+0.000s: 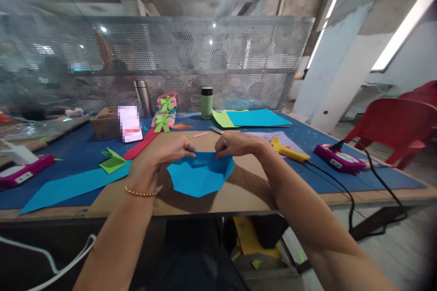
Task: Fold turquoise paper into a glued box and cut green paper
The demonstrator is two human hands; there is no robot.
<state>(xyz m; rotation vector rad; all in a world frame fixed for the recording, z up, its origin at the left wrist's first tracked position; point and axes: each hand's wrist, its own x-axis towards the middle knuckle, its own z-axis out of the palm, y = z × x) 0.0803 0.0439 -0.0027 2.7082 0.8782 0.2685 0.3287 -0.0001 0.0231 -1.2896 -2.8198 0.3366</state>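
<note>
A piece of blue paper (198,177), creased and folded along its edges, stands over the brown cardboard sheet (246,195) in front of me. My left hand (179,149) pinches its upper left edge. On the upper right edge, my right hand (234,143) is closed with the fingers curled over the paper. Part of the far side of the paper is hidden behind the fingers. Just beyond my right hand lies a small knife-like metal tool (217,130), and a thin pink strip (200,134) is near it.
Right: a yellow glue gun (290,151) and a purple power strip (339,158) with a trailing black cord. Left: a blue paper strip (75,188), folded green paper (113,162), a phone (129,122) and a cardboard box (103,123). Behind: a green bottle (206,103), paper sheets (257,118) and pink paper baskets (164,120).
</note>
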